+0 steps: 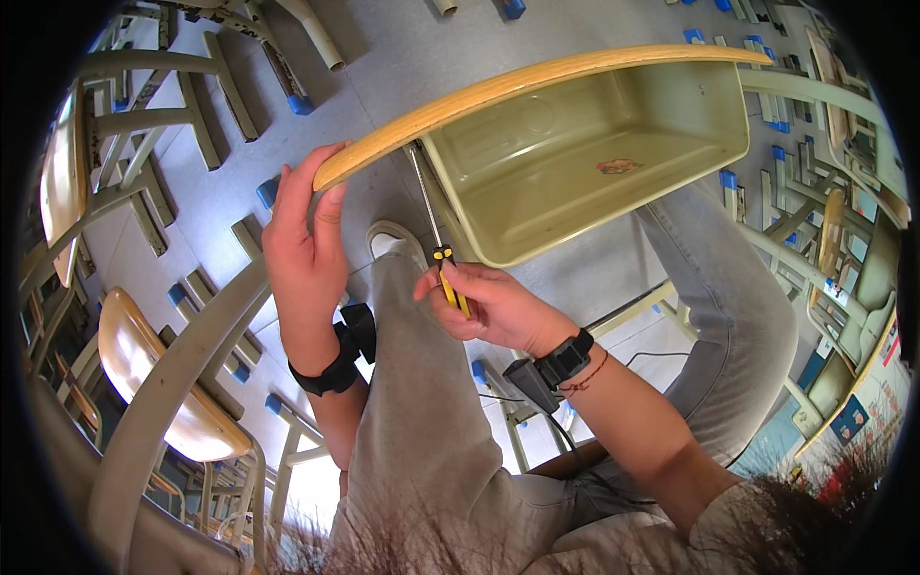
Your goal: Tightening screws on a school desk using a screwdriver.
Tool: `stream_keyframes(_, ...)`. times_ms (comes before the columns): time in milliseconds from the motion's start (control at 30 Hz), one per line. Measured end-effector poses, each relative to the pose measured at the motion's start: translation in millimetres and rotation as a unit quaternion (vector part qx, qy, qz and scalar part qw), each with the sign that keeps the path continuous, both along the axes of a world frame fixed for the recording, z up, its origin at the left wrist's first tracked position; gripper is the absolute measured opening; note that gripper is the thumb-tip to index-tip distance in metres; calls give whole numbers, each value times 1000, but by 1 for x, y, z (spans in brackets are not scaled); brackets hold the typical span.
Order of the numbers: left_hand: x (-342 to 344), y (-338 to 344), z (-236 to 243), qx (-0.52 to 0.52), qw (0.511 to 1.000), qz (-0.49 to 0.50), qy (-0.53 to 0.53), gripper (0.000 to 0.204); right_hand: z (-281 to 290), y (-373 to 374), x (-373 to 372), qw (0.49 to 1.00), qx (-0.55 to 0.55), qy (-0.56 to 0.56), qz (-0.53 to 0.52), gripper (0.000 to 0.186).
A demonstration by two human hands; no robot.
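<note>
A school desk's wooden top (537,77) is seen edge-on, with an olive-green open drawer box (594,144) fixed beneath it. My left hand (305,230) grips the left end of the desktop, fingers over its edge and thumb against the near side. In my right hand (484,302) is a screwdriver (440,255) with a yellow and black handle, its long metal shaft pointing up along the box's left side. The screwdriver's tip reaches the underside of the desktop, close to the box's corner; what it touches there is too small to tell.
Wooden chair seats (144,369) and metal frames crowd the left side. More desks and chairs stand at the right, near a metal leg bar (815,91). My legs in grey jeans (412,383) lie below the desk. A cable (565,431) hangs from my right wrist band.
</note>
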State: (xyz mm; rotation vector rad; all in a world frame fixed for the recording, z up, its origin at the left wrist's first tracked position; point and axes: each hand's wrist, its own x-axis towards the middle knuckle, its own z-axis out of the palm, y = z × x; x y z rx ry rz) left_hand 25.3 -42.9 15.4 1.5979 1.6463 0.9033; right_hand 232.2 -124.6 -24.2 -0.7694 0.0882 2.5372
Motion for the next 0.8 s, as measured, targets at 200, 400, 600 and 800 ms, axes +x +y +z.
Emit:
stream_keyframes(200, 1, 0, 0, 5, 1000, -5, 8, 25, 14, -13, -29, 852, 233, -465, 55, 24)
stream_keyframes(400, 0, -1, -1, 3, 1000, 3, -6, 24, 15, -11, -28, 917, 126, -378, -21, 29)
stream_keyframes(600, -1, 0, 1, 9, 1000, -1, 0, 24, 13, -3, 4, 993, -32, -96, -65, 34)
stream_keyframes(800, 0, 1, 0, 7, 1000, 0, 1, 24, 3, -27, -36, 774, 316, -549, 3, 29)
